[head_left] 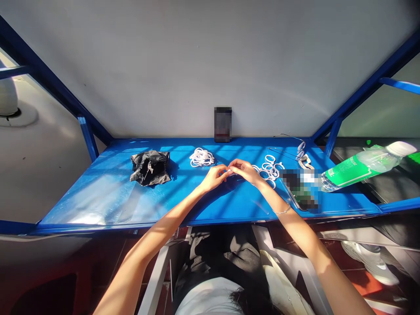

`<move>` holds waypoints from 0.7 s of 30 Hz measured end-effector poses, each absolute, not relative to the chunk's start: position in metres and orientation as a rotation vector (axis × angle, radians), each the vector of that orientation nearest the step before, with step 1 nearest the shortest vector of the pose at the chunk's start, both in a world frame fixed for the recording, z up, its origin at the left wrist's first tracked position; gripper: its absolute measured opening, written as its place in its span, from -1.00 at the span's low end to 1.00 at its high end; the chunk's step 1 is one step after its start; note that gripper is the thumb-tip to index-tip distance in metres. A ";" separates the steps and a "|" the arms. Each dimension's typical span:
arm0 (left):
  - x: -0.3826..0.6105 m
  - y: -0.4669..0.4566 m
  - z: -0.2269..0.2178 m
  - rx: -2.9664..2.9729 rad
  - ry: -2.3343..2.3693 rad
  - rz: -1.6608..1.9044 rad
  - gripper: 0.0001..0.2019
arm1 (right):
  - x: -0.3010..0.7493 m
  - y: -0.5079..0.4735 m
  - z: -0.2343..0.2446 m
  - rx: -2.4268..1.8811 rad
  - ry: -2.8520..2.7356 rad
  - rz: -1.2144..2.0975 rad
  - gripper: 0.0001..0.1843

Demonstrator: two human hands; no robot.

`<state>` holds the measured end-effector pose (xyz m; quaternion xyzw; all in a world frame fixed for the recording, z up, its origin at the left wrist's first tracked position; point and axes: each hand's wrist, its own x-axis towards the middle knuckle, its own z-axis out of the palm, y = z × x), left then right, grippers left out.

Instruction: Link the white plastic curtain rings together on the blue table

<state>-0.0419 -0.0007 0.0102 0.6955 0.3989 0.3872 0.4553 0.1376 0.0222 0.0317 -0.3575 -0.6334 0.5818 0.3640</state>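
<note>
Fingertips (225,171) of left hand (214,177) and right hand (245,170) are pinched together on a small white piece (230,173) just above the blue table (108,192). Loose white rings (271,168) are spread beside the right hand. So small a piece seems to call for fine, steady pressure.

L hand (215,177) & R hand (244,169) pinch fingertips together, white rings (271,169) just beside.

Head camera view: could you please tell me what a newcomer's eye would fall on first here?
The bright blue table fills the middle, where the left hand and right hand meet, fingertips pinched together. Loose white rings lie just right of them, a black bag to the left, and a green-labelled bottle lies on its side at the right end.
</note>
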 end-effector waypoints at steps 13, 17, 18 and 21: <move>-0.042 0.002 0.021 1.007 0.607 1.071 -0.57 | 0.138 0.027 0.028 -0.825 -1.358 1.720 -0.61; -0.043 0.002 0.023 1.002 0.553 1.061 -0.58 | 0.137 0.028 0.024 -0.835 -1.416 1.710 -0.59; -0.043 0.001 0.024 1.026 0.572 1.026 -0.56 | 0.138 0.028 0.023 -0.840 -1.420 1.683 -0.58; -0.043 0.000 0.024 1.131 0.632 0.888 -0.46 | 0.138 0.028 0.022 -0.863 -1.474 1.557 -0.57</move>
